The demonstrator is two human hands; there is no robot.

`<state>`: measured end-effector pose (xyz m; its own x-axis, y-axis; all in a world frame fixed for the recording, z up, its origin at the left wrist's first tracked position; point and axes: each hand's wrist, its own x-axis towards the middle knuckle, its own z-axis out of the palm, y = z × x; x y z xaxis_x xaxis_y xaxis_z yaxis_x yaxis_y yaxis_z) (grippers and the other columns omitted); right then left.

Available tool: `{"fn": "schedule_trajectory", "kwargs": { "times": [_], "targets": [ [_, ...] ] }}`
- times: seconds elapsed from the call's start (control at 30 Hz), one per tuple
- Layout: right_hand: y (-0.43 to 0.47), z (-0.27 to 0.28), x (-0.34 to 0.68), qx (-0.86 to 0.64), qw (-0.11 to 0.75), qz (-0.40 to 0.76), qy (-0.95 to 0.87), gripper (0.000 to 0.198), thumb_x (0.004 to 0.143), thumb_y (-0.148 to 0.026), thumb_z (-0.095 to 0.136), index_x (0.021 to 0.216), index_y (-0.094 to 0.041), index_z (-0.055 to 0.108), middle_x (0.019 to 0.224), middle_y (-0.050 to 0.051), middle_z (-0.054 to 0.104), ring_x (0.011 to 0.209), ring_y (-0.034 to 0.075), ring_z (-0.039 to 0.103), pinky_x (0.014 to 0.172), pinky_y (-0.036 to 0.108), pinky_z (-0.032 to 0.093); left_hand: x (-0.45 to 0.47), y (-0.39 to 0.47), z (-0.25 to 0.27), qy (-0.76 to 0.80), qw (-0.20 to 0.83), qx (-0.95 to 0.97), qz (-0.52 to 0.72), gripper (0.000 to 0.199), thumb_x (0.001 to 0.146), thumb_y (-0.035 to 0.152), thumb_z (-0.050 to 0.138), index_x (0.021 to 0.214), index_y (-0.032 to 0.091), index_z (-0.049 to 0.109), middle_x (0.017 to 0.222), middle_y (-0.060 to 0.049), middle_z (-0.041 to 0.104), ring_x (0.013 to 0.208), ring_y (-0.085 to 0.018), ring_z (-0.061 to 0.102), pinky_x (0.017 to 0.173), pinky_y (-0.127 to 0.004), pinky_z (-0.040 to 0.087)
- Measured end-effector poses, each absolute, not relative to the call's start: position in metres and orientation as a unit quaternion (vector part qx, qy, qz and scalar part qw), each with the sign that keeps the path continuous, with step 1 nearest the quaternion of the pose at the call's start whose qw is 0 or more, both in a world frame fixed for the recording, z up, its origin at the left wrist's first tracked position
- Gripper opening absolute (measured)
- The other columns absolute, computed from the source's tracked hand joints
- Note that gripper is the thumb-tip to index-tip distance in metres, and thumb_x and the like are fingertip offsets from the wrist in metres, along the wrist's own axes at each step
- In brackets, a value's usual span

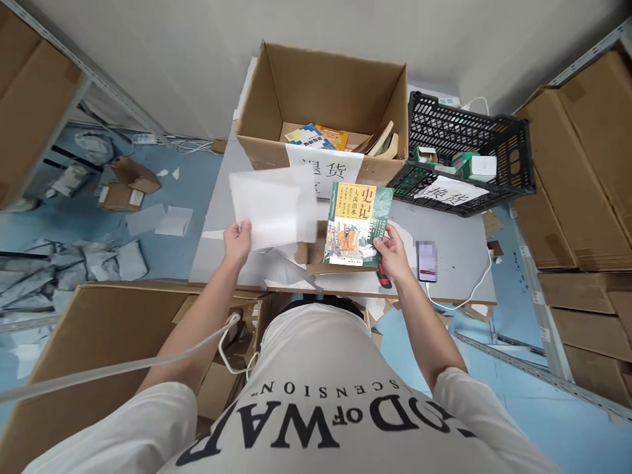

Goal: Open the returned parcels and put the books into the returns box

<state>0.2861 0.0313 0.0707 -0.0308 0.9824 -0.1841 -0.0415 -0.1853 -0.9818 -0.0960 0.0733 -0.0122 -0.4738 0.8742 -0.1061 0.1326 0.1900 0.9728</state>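
Note:
My left hand [237, 242] is closed on the lower left edge of a white translucent foam sheet [274, 207], held up over the table. In my right hand [392, 252] is a book [356, 224] with a green, yellow and white illustrated cover, gripped at its lower right edge with the front facing me. Beneath the book lies a small open cardboard box [316, 255], partly hidden by it. A red and black tool [384, 276], perhaps a cutter, lies just below my right hand. The sheet and book are apart from each other.
A large open carton [257, 141] at the table's back holds several books. Right of it stands a black plastic crate [518, 158] with small boxes. A phone [427, 261] on a white cable lies at right. A big carton [123, 342] stands below left.

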Motion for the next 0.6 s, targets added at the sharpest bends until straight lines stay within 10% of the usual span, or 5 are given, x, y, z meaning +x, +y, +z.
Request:
{"fn": "schedule_trajectory", "kwargs": {
  "times": [0.23,0.6],
  "targets": [
    [0.013,0.041,0.295,-0.552,0.46,0.56,-0.412,0.066,0.075,-0.057,0.065,0.129,-0.028,0.04,0.108,0.007,0.071,0.1,0.025,0.067,0.077,0.039,0.056,-0.131,0.03,-0.078,0.887,0.235,0.259,0.302,0.015,0.08,0.021,0.05,0.089,0.01,0.057,0.084,-0.01,0.062,0.091,-0.024,0.061,0.088,-0.037,0.047],
    [0.011,0.049,0.28,-0.54,0.462,0.589,-0.385,0.071,0.069,-0.061,0.068,0.126,-0.028,0.041,0.113,0.008,0.069,0.101,0.025,0.066,0.081,0.039,0.056,-0.061,0.033,-0.009,0.776,0.189,0.431,0.419,0.072,0.082,0.038,0.059,0.142,0.009,0.031,0.152,-0.023,0.03,0.144,-0.03,0.025,0.116,-0.047,0.026]
  ]
}}
